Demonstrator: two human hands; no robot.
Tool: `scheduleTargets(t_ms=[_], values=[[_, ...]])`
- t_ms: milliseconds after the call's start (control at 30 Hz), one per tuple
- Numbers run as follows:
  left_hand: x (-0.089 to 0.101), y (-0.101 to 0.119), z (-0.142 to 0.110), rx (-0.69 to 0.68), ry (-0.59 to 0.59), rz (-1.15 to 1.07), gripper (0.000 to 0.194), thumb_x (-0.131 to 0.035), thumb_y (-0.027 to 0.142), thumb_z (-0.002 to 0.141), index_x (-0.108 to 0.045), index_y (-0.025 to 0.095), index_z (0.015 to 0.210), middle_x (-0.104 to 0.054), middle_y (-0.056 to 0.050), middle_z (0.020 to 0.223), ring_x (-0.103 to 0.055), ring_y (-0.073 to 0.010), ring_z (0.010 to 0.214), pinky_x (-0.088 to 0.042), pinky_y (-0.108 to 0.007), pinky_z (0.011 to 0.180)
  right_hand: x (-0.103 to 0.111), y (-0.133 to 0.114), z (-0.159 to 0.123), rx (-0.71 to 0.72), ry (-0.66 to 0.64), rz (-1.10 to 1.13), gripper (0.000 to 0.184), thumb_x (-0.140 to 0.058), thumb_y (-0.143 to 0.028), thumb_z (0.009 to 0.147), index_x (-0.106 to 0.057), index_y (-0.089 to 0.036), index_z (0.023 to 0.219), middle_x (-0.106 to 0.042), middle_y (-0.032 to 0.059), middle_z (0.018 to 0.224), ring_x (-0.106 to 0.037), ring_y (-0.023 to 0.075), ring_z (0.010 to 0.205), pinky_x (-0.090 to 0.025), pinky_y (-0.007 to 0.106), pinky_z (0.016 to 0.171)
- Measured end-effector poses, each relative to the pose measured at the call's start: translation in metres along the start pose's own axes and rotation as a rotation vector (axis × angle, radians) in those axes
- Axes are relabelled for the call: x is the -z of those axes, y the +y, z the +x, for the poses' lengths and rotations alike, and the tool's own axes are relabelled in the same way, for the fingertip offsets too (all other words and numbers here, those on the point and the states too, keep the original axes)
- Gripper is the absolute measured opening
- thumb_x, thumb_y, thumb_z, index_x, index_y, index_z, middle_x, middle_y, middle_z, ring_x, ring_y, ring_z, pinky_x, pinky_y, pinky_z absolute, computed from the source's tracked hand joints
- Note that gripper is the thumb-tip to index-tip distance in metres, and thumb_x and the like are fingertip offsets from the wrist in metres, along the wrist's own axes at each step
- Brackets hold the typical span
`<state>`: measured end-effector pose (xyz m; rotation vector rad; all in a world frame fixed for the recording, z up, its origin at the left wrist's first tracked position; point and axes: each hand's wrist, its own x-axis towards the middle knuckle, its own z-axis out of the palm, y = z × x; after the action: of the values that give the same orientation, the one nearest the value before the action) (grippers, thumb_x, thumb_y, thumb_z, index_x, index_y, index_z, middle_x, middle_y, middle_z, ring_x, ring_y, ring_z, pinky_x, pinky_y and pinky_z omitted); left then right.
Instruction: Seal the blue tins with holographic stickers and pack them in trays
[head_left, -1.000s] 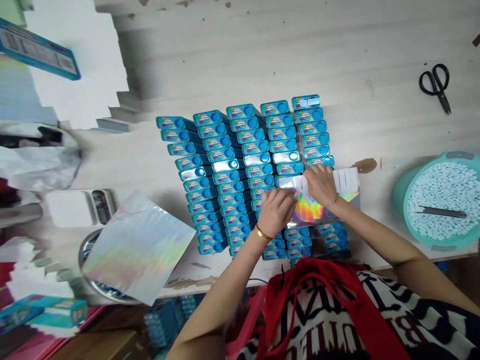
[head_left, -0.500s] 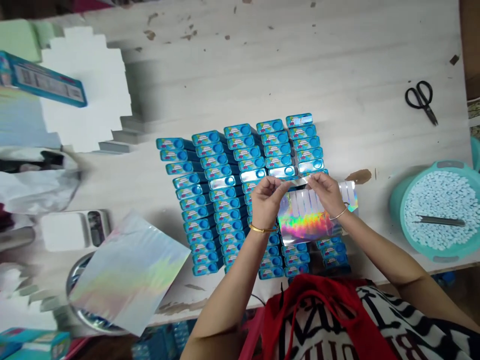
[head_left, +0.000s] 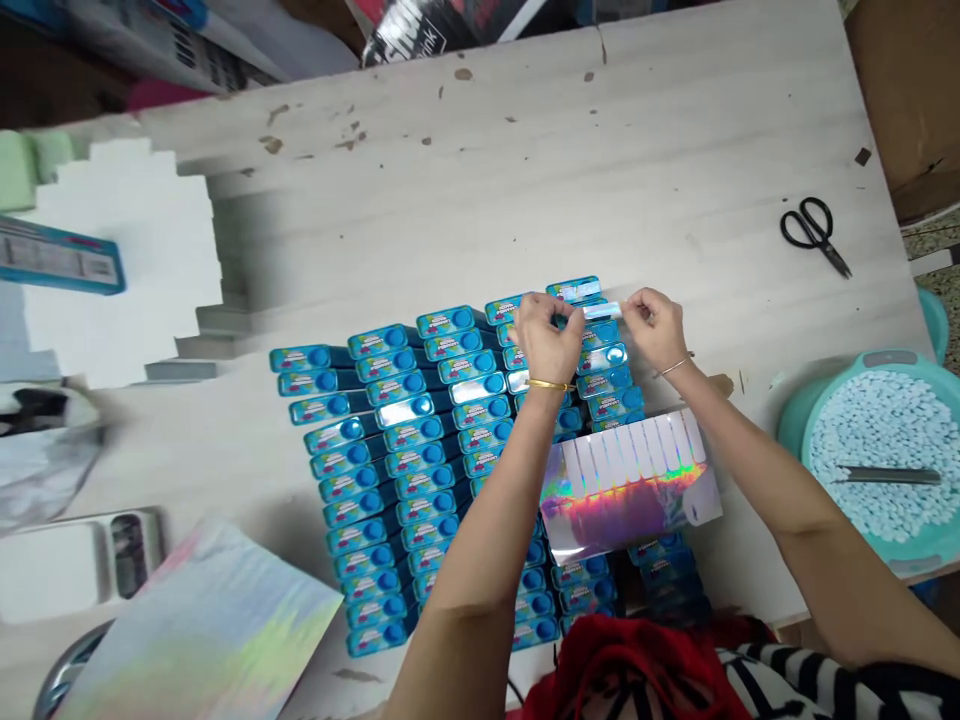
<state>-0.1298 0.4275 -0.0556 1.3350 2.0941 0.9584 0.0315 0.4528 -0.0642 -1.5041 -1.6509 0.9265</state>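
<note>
Between my two hands a short shiny sticker strip (head_left: 602, 311) is stretched, one end pinched by each. My left hand (head_left: 550, 338) is closed on its left end, above the far right of the blue boxes. Fingers of my right hand (head_left: 655, 328) grip the right end. The blue boxes (head_left: 395, 390) stand upright in several close rows, printed tops up. One box at the far end (head_left: 574, 290) has a strip across its top. A holographic sticker sheet (head_left: 626, 500) with pale strips along its far edge lies over the boxes nearer my body.
On the right sit black scissors (head_left: 817, 238) and a teal tub (head_left: 795, 425) of white pellets with tweezers (head_left: 889, 475) on top. At left are stacked white cartons (head_left: 127, 260), a white scale (head_left: 52, 570) and another iridescent sheet (head_left: 202, 630).
Both hands have moved away from my body with the strip, from over the sheet's far edge to the far end of the right-hand boxes. The camera view has shifted too.
</note>
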Motion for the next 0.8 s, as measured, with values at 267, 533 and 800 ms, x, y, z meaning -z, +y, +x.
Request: scheduleTargets(t_ms=[267,533,800], values=[[-0.013,0.001,0.001,0.075,-0.030,0.197,0.007,-0.066,0.023,0.081,-0.062,0.019,0.076,-0.060,-0.008,0.107,-0.053,-0.0315,0.117,-0.037,-0.051,0.105,-0.015,0.023,0.010,0.003,-0.010,-0.125,0.024,-0.058,-0.029,0.087,-0.052,-0.022,0.065,-0.059,-0.0013,0.066,-0.055,0.0156,0.068,-0.040,0.030,0.071],[-0.013,-0.005,0.002,0.088,0.047,0.272,0.038,-0.079,0.030,0.073,-0.055,0.023,0.101,-0.054,-0.013,0.119,-0.049,-0.0389,0.122,-0.039,-0.056,0.102,-0.024,0.043,0.001,-0.021,-0.051,-0.068,0.018,-0.062,-0.034,0.092,-0.075,-0.023,0.097,-0.066,0.0009,0.081,-0.060,0.0176,0.078,-0.046,0.031,0.079],[-0.029,-0.022,0.008,0.121,0.118,0.235,0.047,-0.084,0.031,0.069,-0.052,0.024,0.104,-0.051,-0.013,0.118,-0.048,-0.0415,0.123,-0.042,-0.060,0.099,-0.010,0.059,-0.008,0.079,-0.362,-0.324,0.041,-0.043,-0.020,0.101,-0.073,-0.032,0.125,-0.068,0.0052,0.099,-0.056,0.0220,0.096,-0.042,0.039,0.091]])
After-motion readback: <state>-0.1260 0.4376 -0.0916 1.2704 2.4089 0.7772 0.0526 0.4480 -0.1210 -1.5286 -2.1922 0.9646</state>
